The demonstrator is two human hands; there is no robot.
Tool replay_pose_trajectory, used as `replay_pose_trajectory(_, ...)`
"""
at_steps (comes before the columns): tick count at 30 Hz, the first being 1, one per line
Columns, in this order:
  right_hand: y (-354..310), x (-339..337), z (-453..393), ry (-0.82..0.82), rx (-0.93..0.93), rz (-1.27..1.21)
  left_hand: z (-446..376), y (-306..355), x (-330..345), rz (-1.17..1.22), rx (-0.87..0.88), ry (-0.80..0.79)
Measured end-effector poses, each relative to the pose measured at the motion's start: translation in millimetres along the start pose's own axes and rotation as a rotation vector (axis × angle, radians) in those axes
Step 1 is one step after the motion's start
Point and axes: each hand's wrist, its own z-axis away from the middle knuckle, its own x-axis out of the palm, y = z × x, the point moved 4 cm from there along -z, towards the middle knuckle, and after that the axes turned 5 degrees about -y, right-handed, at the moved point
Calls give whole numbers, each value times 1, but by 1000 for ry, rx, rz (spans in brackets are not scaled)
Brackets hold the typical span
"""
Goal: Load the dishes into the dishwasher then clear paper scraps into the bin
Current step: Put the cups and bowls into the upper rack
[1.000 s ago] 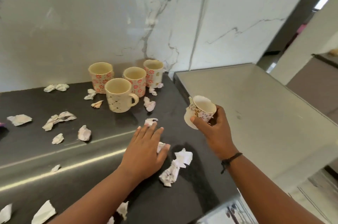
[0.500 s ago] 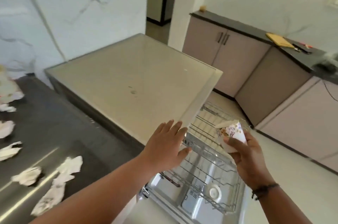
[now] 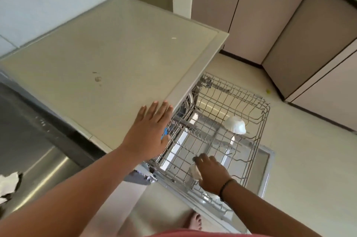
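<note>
Right hand (image 3: 210, 174) grips cup (image 3: 195, 172) inside rack (image 3: 258, 134) holding 1 other cup (image 3: 235, 125).

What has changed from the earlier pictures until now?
The right hand carried the cup from above the counter down into the dishwasher rack, still gripping it. The left hand moved from the dark counter to the dishwasher top, flat as before.

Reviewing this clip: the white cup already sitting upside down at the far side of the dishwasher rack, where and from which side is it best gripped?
Probably around the rounded wall of the white cup, coming from above. It sits mouth-down in the rack, so the rim is out of reach and wire sides hem it in; no handle is visible.
</note>
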Motion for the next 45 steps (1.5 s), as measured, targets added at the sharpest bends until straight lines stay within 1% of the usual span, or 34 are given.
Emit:
replay_pose_trajectory(3, -6, 26, -22, -135, -87, 181, 0, 1, 1, -52, -12, -3)
replay_pose_trajectory(6, -10, 42, -35, -206, -139, 258, -1, 1, 2, -78, -20, 12)
replay_pose_trajectory(15, -3, 64, -51, -323, -182, 303, -1, 0, 4, -67, -28, 14)
replay_pose_trajectory(19, 0, 64, -52, -368, -194, 272, 0, -1, 4, -61, -27, 11)
replay_pose_trajectory(21, 4, 63, -51, -361, -199, 236, 0, -1, 4, -57, -24, 6)
replay_pose_trajectory(24, 18, 57, -48, -295, -155, 143, -1, -1, 4, -45, -21, 5)
replay_pose_trajectory(28, 40, 33, -34, -179, 2, -81, 0, 0, 4, -9, -25, 2)
replay_pose_trajectory(31, 46, 4, -16, -79, 99, -176, 1, -2, 4, 49, -22, -12)
replay_pose_trajectory(34, 36, -40, 5, 41, 149, -224, 8, -1, 0, 146, -8, 17)
replay_pose_trajectory(38, -17, -112, 35, 264, 114, -247, 51, -18, -4, 330, -89, 60)
replay_pose_trajectory(40, -56, -144, 46, 376, 58, -242, 84, -40, -7, 410, -143, 119)
replay_pose_trajectory(41, -77, -156, 49, 420, 25, -238, 103, -55, -11, 486, -175, 169)
replay_pose_trajectory(43, -116, -172, 49, 476, -45, -232, 138, -84, -19, 631, -234, 261)
replay_pose_trajectory(45, -162, -181, 42, 489, -120, -212, 178, -115, -25, 679, -313, 345)
